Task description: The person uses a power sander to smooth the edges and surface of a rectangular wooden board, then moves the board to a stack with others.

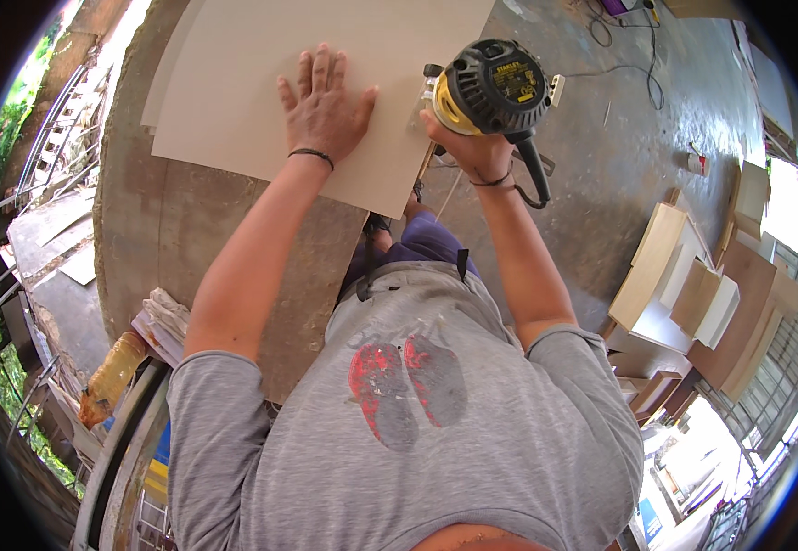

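Note:
My left hand (324, 112) lies flat on a pale board (224, 101), fingers spread and pointing away from me. In my right hand (472, 151) is a yellow and black electric trim router (495, 87), gripped around its body at the board's right edge. The router's base and bit are mostly hidden behind its body and my hand. Its black cord (534, 174) hangs down beside my right wrist. Under the pale board, a second sheet shows along the left side, and both rest on a worn brown work surface (202, 207).
Wooden cabinet parts (665, 266) stand on the grey floor (592, 174) at the right. A small can (697, 163) sits farther back there. A dark cable (651, 69) trails over the floor at the far right. By my left elbow lies a yellowish bottle-like object (112, 376).

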